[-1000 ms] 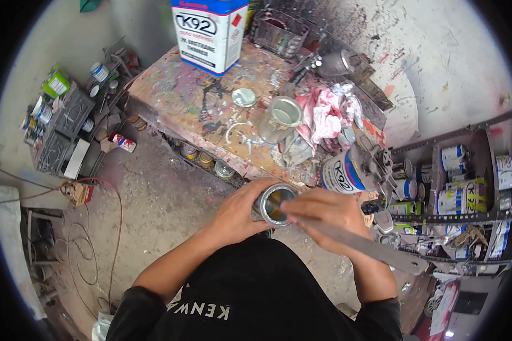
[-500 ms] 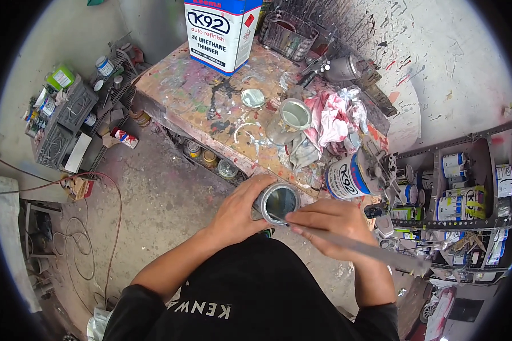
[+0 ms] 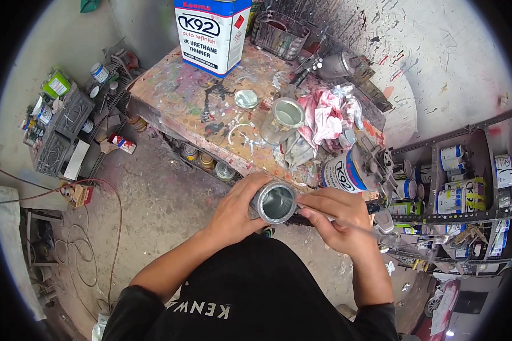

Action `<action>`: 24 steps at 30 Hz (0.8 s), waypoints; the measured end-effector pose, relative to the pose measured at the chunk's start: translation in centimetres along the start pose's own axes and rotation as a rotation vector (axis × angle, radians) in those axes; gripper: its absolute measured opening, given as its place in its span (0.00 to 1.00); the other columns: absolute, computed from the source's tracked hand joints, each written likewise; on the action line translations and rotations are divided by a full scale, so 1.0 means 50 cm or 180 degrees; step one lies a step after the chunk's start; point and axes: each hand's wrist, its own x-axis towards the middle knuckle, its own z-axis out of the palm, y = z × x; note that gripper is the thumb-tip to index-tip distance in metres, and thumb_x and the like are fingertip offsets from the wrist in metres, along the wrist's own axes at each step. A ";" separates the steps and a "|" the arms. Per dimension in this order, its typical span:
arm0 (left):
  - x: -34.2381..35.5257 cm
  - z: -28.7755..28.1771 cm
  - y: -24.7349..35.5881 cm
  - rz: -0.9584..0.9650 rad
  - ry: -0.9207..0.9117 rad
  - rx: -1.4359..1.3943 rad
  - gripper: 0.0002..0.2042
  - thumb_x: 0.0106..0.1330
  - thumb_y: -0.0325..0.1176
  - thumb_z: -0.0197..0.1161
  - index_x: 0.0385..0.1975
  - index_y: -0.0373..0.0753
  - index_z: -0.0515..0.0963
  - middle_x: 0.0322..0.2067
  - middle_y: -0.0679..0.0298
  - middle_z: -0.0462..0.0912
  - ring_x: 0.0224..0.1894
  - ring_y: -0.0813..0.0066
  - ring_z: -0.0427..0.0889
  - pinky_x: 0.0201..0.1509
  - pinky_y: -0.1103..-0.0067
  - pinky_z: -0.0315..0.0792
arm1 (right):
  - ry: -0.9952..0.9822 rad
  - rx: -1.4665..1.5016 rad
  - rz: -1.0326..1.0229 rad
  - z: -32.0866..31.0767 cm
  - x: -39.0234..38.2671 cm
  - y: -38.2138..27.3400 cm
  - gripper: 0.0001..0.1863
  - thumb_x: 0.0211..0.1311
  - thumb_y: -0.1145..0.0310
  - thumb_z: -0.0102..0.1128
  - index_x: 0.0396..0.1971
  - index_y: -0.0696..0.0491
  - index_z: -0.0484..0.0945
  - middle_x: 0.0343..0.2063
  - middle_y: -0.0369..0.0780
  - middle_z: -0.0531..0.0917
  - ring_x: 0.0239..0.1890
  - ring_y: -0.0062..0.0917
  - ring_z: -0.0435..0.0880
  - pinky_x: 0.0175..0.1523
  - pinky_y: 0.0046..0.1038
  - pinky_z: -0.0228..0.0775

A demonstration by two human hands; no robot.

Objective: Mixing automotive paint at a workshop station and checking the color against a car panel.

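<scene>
My left hand (image 3: 236, 207) wraps around a small open metal tin (image 3: 276, 203) held in front of my chest; its inside looks pale grey. My right hand (image 3: 335, 219) holds a long flat metal stick (image 3: 381, 236) against the tin's right rim, the stick running off to the right. Beyond the hands stands a paint-splattered workbench (image 3: 193, 102) with a loose round lid (image 3: 246, 99), an open metal cup (image 3: 284, 116) and stained pink rags (image 3: 327, 116).
A large white and blue square can (image 3: 210, 31) stands at the bench's back. A round paint can (image 3: 341, 173) sits at the bench's near right corner. Shelves of paint tins (image 3: 455, 187) fill the right. Crates (image 3: 62, 131) and cables (image 3: 85, 238) lie on the floor at left.
The tin's inside showed orange-brown a second ago and now looks pale grey. My right hand has drawn in closer to the tin's rim with the stick. The view has tilted slightly.
</scene>
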 end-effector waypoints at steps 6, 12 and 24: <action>-0.002 -0.004 0.000 -0.0093 0.0036 -0.0004 0.40 0.49 0.32 0.78 0.65 0.39 0.66 0.63 0.50 0.72 0.68 0.47 0.69 0.72 0.61 0.65 | 0.0206 0.0078 0.0427 -0.011 0.009 -0.010 0.10 0.56 0.73 0.72 0.38 0.55 0.88 0.33 0.43 0.88 0.33 0.36 0.88 0.37 0.31 0.80; -0.002 -0.003 -0.005 0.0001 0.0034 -0.0021 0.40 0.49 0.32 0.78 0.65 0.39 0.66 0.63 0.50 0.72 0.69 0.47 0.68 0.73 0.61 0.63 | 0.0187 0.0113 0.0427 -0.010 0.009 -0.007 0.10 0.56 0.73 0.71 0.39 0.56 0.87 0.32 0.43 0.88 0.32 0.35 0.88 0.37 0.30 0.79; 0.002 -0.002 -0.008 0.0019 0.0138 0.0049 0.40 0.49 0.30 0.77 0.65 0.40 0.66 0.64 0.49 0.71 0.70 0.46 0.67 0.72 0.61 0.64 | 0.0106 -0.0019 -0.0119 -0.006 0.005 -0.006 0.14 0.50 0.75 0.74 0.40 0.55 0.87 0.33 0.43 0.87 0.31 0.33 0.87 0.35 0.30 0.80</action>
